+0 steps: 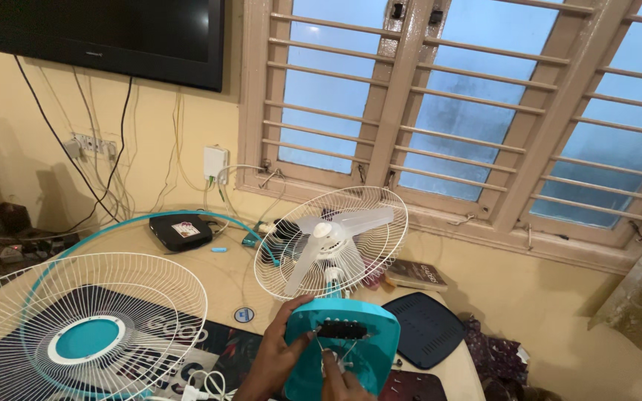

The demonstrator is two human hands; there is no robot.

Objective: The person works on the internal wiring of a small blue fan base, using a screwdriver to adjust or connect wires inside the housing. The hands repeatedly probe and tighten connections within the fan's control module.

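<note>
Here, left hand (280, 353) grip clasping teal fan base (343, 349), right hand (343, 380) grip unclear, loose front grille (83, 330) alongside, black panel (426, 327) near.

Two bare hands show, the left hand (276, 355) and the right hand (345, 385), near the teal fan base (351, 349). No sleeves, rings or gloves.

Both hands run off the bottom edge: the left hand (276, 360) shows to the wrist, the right hand (345, 382) only knuckles and fingers. The turquoise fan base (343, 349) hides the left palm. The loose white fan guard (83, 330) is cut at left and bottom. The wall television (105, 33) is cropped at the top.
</note>
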